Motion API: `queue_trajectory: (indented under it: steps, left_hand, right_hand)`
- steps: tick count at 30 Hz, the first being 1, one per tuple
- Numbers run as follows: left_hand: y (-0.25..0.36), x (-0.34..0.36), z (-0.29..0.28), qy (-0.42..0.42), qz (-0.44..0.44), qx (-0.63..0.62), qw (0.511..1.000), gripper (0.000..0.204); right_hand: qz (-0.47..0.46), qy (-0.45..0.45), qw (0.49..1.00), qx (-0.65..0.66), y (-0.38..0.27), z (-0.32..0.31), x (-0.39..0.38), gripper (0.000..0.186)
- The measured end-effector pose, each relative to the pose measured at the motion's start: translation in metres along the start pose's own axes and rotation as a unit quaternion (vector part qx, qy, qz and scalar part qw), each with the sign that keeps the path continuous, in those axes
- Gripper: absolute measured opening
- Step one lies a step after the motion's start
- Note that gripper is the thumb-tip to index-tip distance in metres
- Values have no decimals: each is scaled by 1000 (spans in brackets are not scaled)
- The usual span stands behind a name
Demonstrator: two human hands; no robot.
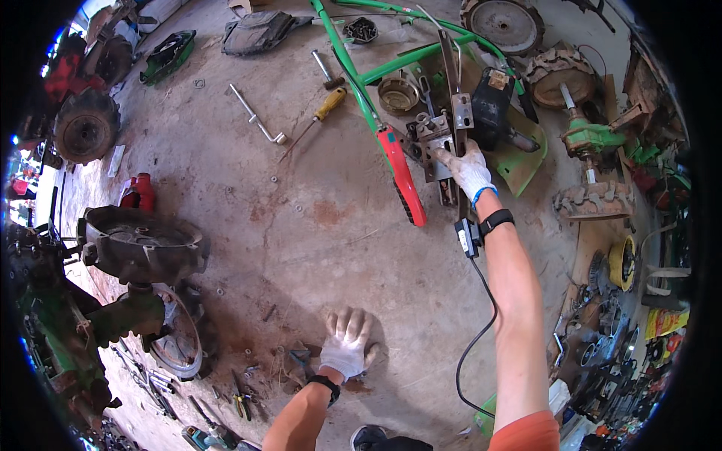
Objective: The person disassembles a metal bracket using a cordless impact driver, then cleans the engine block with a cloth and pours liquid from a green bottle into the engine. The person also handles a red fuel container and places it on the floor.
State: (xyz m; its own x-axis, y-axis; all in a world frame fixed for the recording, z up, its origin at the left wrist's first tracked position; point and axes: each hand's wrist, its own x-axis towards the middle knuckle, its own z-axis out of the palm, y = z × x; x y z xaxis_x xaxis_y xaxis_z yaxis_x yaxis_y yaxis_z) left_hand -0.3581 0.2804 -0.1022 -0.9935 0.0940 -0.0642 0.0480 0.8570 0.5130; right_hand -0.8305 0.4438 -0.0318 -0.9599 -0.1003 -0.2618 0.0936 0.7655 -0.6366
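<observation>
My right hand, in a white work glove, reaches forward to a metal bracket at the base of a green tubular handlebar frame. Its thumb lies across the bracket and its fingers wrap the far side, partly hidden. Just left of it a red handle grip ends one green tube. A black tank-like part sits to the right of the bracket. My left hand, in a soiled white glove, is open with fingers spread, low over the concrete floor or resting on it. It holds nothing.
A yellow-handled screwdriver, a socket wrench and a hammer-like tool lie ahead. Lugged wheels and a green machine stand at left. Pliers lie near my left forearm. Wheels on a green axle and piled parts line the right.
</observation>
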Motion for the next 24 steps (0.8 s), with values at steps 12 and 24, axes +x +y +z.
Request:
queue_trajectory:
  steps: [12,24]
  left_hand:
    - [-1,-4,7,10,12,50,999,92]
    - [-43,-42,-109,-275,-21,69,959,64]
  right_hand:
    - [-278,280,909,-134,24,60,-158,78]
    - [-200,-26,973,112,-3,172,-448,46]
